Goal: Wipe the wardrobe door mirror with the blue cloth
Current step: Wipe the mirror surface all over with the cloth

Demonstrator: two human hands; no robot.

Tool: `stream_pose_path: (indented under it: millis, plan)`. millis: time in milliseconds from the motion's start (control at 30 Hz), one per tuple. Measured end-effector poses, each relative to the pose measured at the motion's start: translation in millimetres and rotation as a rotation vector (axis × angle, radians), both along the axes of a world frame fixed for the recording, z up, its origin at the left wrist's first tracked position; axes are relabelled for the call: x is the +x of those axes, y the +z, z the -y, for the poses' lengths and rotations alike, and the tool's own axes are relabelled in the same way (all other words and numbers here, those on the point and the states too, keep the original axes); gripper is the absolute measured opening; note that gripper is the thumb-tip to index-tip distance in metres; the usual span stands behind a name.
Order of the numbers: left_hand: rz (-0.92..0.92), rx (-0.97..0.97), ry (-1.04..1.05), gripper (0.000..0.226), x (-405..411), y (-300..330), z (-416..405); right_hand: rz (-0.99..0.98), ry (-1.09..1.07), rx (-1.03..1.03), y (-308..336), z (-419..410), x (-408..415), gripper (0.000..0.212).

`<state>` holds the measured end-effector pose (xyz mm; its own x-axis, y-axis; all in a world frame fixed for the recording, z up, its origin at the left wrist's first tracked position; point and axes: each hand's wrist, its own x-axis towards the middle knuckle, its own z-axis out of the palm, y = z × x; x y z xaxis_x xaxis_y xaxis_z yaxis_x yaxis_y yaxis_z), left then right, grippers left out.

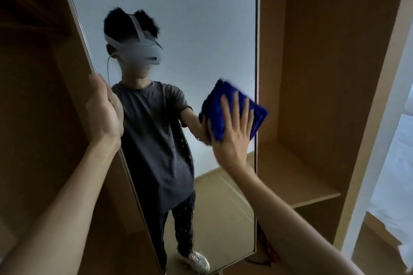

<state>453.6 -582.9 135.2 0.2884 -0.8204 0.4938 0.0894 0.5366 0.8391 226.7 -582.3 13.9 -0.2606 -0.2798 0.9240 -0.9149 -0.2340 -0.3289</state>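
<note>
Pressing flat against the glass, the right hand [232,131] lay with fingers spread over the folded blue cloth [232,109], holding it to the wardrobe door mirror [178,6] at about mid-height, close to the mirror's right edge. One corner of the cloth overhung that edge. The left hand [104,109] was curled around the door's left edge [89,56], fingers wrapped behind it and out of sight, bracing the open door.

Water droplets [185,147] clung to the glass in a vertical band left of the cloth and ran down toward the lower half, so the wiping appeared well short of complete. The upper pane looked free of droplets, although smears could not be judged in the dim light.

For good execution of the stroke in hand:
- Palm pressure should have been spread evenly across the cloth, so that no fold lifted and left a streak.
- Strokes should have overlapped and run from the dry side into the wet band, working downward after the drips.
- The bracing grip should have opposed the push, since a hinged door would probably swing away under pressure.
- The overhanging corner risked catching on the wardrobe shelf [297,181] behind the door.
</note>
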Motion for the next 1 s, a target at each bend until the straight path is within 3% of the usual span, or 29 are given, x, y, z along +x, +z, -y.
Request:
stream_pose_path:
  millis: [100,167,233,367,467,567,700,800,867,967,1000]
  plan:
    - [-0.041,0.011,-0.065,0.065,4,0,6,-0.356,-0.015,0.118,-79,-2,-12,0.082]
    - [-0.011,0.018,-0.068,0.073,7,0,9,-0.422,-0.018,0.129,-98,-1,-31,0.089]
    - [0.027,0.007,-0.062,0.078,7,2,10,-0.318,0.006,0.105,-86,0,-46,0.088]
    - [0.035,0.022,-0.077,0.073,8,1,9,0.196,0.022,-0.016,-13,12,-40,0.068]
    - [0.035,0.007,-0.093,0.064,9,-3,13,0.273,-0.057,-0.087,37,22,-14,0.061]
    - [0.042,-0.002,-0.087,0.059,9,-4,15,0.048,-0.041,-0.146,42,23,17,0.068]
    - [0.0,0.03,-0.158,0.06,12,-3,16,-0.342,0.073,-0.078,-37,12,50,0.063]
    - [0.041,0.034,-0.16,0.063,14,-4,18,-0.433,0.084,0.004,-91,6,34,0.067]
    - [0.046,0.014,-0.162,0.064,16,-6,21,-0.371,0.069,0.022,-96,6,17,0.083]
    - [0.002,0.016,-0.128,0.049,14,-7,22,-0.027,0.023,-0.019,-54,14,4,0.061]
    - [-0.019,0.015,-0.115,0.059,15,-8,27,0.121,-0.001,-0.042,-30,19,4,0.056]
